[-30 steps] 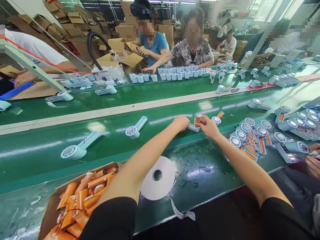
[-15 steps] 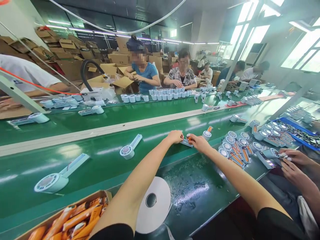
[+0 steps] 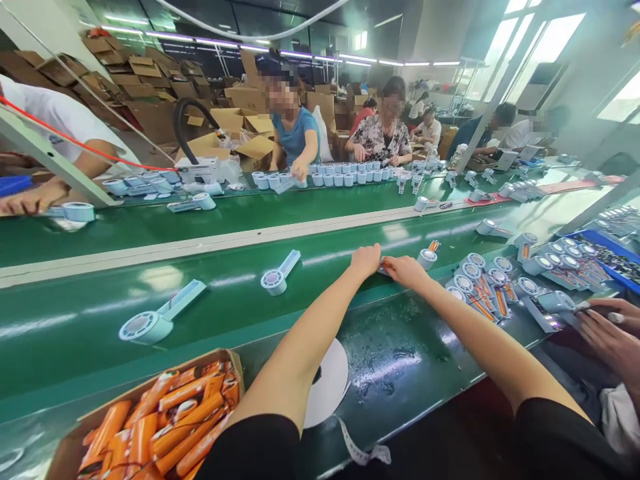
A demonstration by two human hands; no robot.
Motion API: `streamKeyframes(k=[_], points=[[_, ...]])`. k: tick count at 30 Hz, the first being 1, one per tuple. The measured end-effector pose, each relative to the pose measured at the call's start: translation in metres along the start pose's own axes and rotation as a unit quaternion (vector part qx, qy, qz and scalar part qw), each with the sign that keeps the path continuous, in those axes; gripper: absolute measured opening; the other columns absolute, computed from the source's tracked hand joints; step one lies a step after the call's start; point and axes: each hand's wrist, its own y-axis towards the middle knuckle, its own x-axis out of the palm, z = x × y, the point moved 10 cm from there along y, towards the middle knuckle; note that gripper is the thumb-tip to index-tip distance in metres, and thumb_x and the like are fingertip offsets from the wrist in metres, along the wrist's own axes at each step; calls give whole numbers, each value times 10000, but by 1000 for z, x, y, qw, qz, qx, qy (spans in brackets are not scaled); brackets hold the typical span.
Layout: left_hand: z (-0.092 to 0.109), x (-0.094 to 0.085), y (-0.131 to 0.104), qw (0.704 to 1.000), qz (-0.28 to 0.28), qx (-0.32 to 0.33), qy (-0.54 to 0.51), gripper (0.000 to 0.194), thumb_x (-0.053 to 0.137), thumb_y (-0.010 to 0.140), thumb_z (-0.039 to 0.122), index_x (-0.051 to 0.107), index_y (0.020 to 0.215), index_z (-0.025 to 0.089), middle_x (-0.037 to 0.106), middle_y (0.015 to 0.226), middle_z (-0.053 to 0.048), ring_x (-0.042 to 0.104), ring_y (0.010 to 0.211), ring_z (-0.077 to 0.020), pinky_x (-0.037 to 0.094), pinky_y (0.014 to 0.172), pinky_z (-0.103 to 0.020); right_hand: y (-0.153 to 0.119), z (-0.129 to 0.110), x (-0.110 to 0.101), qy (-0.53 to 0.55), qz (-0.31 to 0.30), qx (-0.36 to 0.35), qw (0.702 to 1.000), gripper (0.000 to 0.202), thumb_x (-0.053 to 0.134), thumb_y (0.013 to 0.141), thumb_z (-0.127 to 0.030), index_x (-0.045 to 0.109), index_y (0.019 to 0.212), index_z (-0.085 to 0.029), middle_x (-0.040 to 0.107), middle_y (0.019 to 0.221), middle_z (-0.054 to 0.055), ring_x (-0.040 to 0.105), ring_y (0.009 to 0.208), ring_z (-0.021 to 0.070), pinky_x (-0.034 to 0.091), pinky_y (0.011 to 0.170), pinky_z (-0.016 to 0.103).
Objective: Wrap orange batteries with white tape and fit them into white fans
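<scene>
My left hand point(image 3: 367, 260) is closed at the near side of the green belt, fingers curled down on a light-blue handheld fan point(image 3: 383, 270). Most of that fan is hidden by my hands; only a small piece of its casing shows. Right beside it, my right hand point(image 3: 404, 271) has its fingers pinched together on the same fan. An open fan shell point(image 3: 274, 281) lies on the belt left of my hands, and a larger-looking fan shell point(image 3: 146, 327) is closer to me. Just right of my hands rests a fan with an orange battery point(image 3: 428, 258).
A box of orange batteries point(image 3: 170, 420) and a white tape roll point(image 3: 327, 387) sit near my left arm. Several fans point(image 3: 470, 270) are grouped at right, by a co-worker's hands point(image 3: 610, 327) and a blue tray point(image 3: 605, 247). More people work across the belt point(image 3: 225, 233).
My hands have closed in over the fan, covering the handle and orange piece seen before. The view has shifted, showing more of the battery box. Across the belt, a co-worker now reaches down to the fans.
</scene>
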Motion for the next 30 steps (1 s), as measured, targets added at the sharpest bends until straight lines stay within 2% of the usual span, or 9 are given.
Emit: streamKeyframes(k=[2, 7, 11, 15, 20, 23, 26, 28, 30], points=[[-5, -3, 3, 998, 26, -1, -60, 241, 493, 1032, 227, 588, 1251, 189, 714, 1270, -196, 653, 1238, -325, 480, 1039, -455, -5, 10, -2, 18, 16, 12, 1000, 314, 501, 1047, -309, 731, 1253, -254, 833, 1096, 69, 779, 975, 246, 532, 865, 301], [-10, -1, 12, 971, 47, 36, -231, 211, 551, 936, 101, 569, 1097, 235, 765, 1068, -52, 689, 1059, -226, 475, 1009, -373, -21, 32, -4, 68, 51, 49, 995, 380, 416, 1050, -252, 710, 1291, -245, 834, 1098, 43, 779, 950, 202, 552, 829, 279], [-11, 9, 21, 928, 36, 65, -364, 211, 565, 872, 44, 519, 986, 215, 714, 890, -5, 668, 872, -153, 502, 883, -295, -17, 23, -5, 49, 27, 26, 998, 327, 500, 1031, -255, 742, 1251, -276, 839, 1074, 23, 777, 945, 209, 537, 838, 277], [-20, 14, 30, 884, 39, 63, -461, 229, 614, 838, 37, 472, 892, 207, 631, 783, 27, 620, 757, -117, 496, 788, -257, -11, 10, -8, -3, -10, 10, 1000, 307, 532, 1036, -271, 756, 1245, -294, 839, 1072, 42, 777, 969, 245, 517, 824, 290], [-26, 16, 38, 853, 53, 39, -517, 147, 676, 940, 211, 537, 905, 179, 585, 793, 28, 602, 719, -124, 526, 714, -276, -10, 1, -4, -53, -55, -1, 997, 312, 518, 1057, -398, 739, 1267, -332, 817, 1160, 53, 760, 1051, 272, 525, 844, 313], [-22, 14, 37, 860, 67, 22, -506, 160, 648, 990, 316, 587, 1014, 170, 621, 877, -1, 609, 746, -135, 541, 733, -297, -5, 3, 4, -79, -88, 4, 993, 355, 546, 1036, -415, 707, 1337, -317, 788, 1238, 92, 746, 1093, 301, 545, 856, 350], [-14, 0, 24, 892, 72, 20, -446, 158, 626, 974, 289, 592, 1097, 195, 676, 975, -53, 646, 860, -166, 537, 847, -320, 6, 6, 9, -98, -114, 8, 989, 341, 542, 1039, -385, 730, 1304, -284, 783, 1224, 119, 737, 1114, 303, 553, 897, 372], [-9, -15, 1, 921, 62, 37, -383, 193, 653, 933, 284, 613, 1106, 210, 700, 1046, -84, 664, 975, -206, 524, 938, -342, 12, 6, 8, -101, -118, -1, 988, 297, 543, 1043, -338, 764, 1232, -276, 777, 1240, 111, 714, 1174, 280, 535, 965, 353], [-8, -29, -38, 948, 42, 58, -311, 180, 699, 878, 289, 644, 1034, 220, 711, 1063, -93, 666, 1066, -252, 504, 1008, -372, 16, 7, 5, -98, -110, -7, 989, 257, 568, 1031, -285, 788, 1161, -264, 768, 1268, 106, 688, 1229, 267, 510, 1014, 329]])
